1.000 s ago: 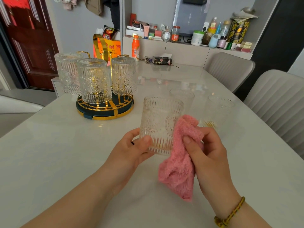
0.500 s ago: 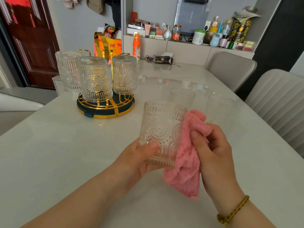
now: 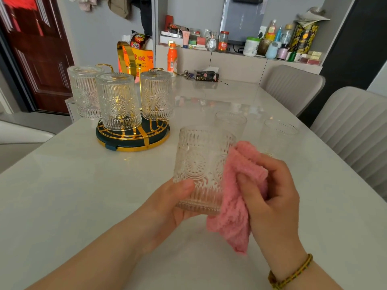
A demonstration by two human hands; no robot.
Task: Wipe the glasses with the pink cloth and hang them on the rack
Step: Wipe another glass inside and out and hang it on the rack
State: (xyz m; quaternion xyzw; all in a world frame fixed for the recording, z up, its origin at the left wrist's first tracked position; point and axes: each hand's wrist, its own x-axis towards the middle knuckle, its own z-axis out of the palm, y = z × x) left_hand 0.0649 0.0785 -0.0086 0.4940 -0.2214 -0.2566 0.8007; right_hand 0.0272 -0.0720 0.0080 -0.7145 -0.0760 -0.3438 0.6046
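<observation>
Head view: left hand (image 3: pixel 167 206) grips the upright glass (image 3: pixel 201 164) near its base, in front and right of the rack (image 3: pixel 136 142). Right hand (image 3: pixel 272 197), fingers (image 3: pixel 275 171) curled, pinches the pink cloth (image 3: pixel 232 208) against the glass's side.

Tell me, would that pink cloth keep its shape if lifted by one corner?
Probably not: the pink cloth droops in folds below the right hand, so it looks floppy. Its fluffy pile suggests it is light and unlikely to slip.
</observation>
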